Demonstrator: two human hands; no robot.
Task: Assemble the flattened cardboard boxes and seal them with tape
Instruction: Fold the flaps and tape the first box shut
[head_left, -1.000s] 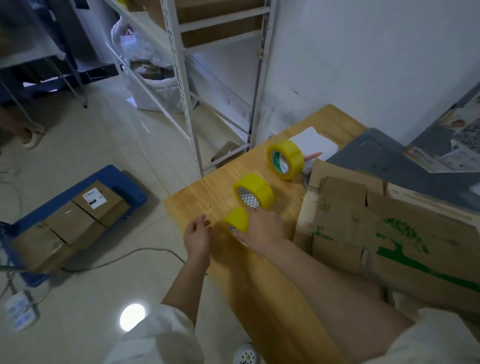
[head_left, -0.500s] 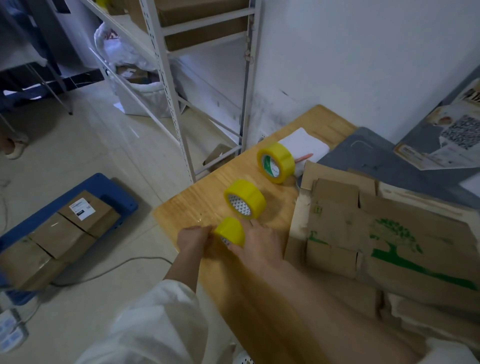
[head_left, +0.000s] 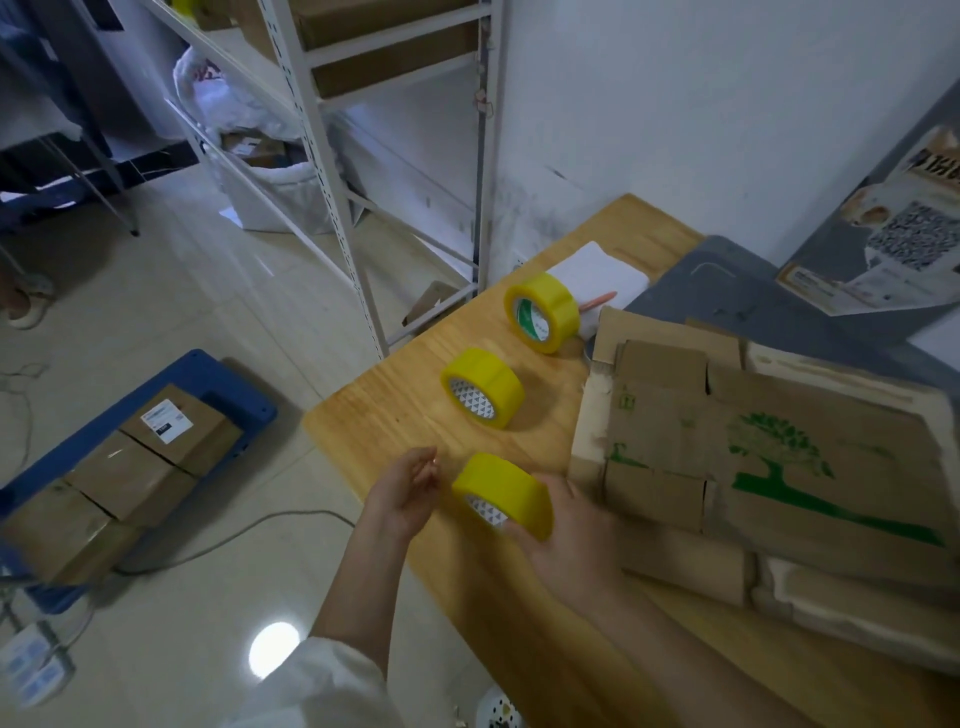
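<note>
My right hand (head_left: 566, 540) grips a yellow tape roll (head_left: 501, 488) from below, just above the wooden table (head_left: 374, 431) near its front left corner. My left hand (head_left: 408, 491) hovers a little left of the roll, thumb and fingertips pinched together on what looks like the loose tape end, with a faint shine there. A stack of flattened cardboard boxes (head_left: 779, 467) printed with a green tree lies on the table right of my hands.
Two more yellow tape rolls (head_left: 483, 387) (head_left: 540, 312) stand further back on the table, near a white pad (head_left: 597, 270). A metal shelf rack (head_left: 332, 182) stands behind. On the floor at left, a blue trolley (head_left: 239, 384) carries sealed boxes (head_left: 130, 467). A cable (head_left: 234, 535) runs across the tiles.
My left hand met the roll half a second ago and has since drawn away to the left. The right hand has lifted the roll slightly towards me.
</note>
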